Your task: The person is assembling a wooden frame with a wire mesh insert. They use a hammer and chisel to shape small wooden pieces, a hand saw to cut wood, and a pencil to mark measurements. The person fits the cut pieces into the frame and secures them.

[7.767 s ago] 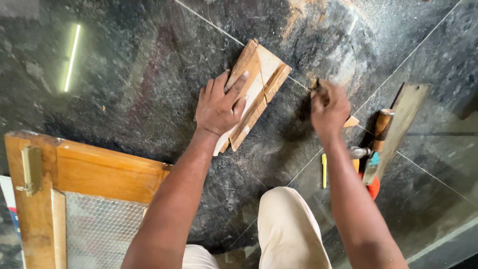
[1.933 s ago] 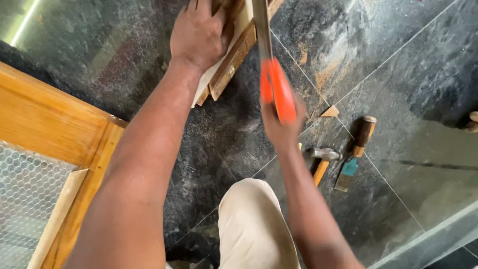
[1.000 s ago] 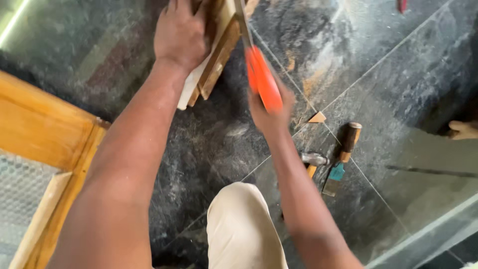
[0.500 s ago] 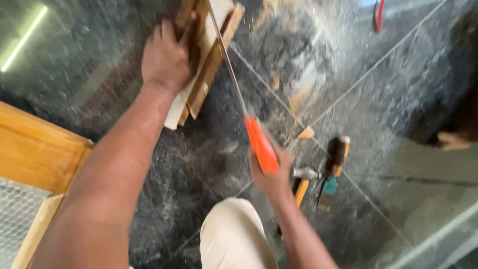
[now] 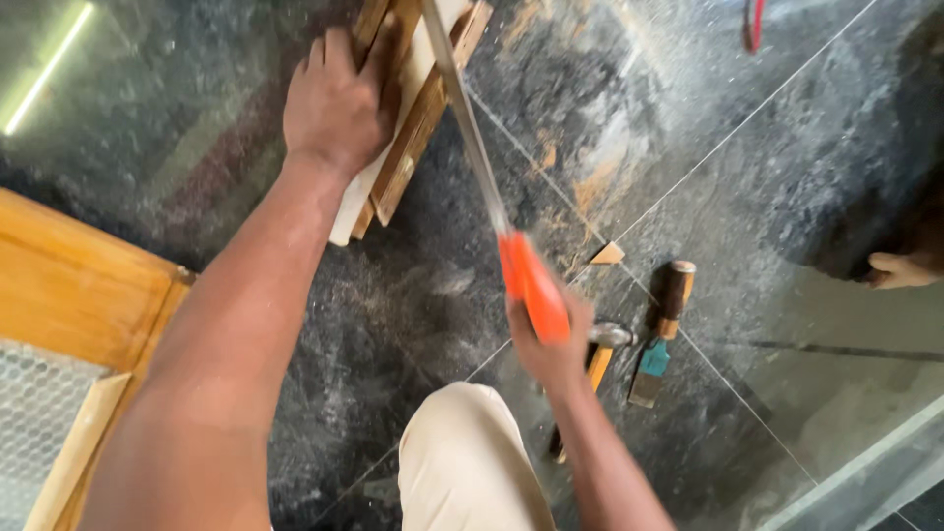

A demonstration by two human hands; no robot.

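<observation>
Bare forearms, no sleeves; beige trousers (image 5: pixel 472 462).

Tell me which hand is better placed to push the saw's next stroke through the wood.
Right. The right hand already grips the saw by its orange handle, blade across the wood. The left hand is pressed flat on the wood, holding it down.

Orange-handled saw (image 5: pixel 511 246), brown wooden box (image 5: pixel 418 108), dark marbled floor (image 5: pixel 767 157), teal-bladed chisel (image 5: pixel 661 334), honey-coloured wire-meshed frame (image 5: pixel 69 295)
</observation>
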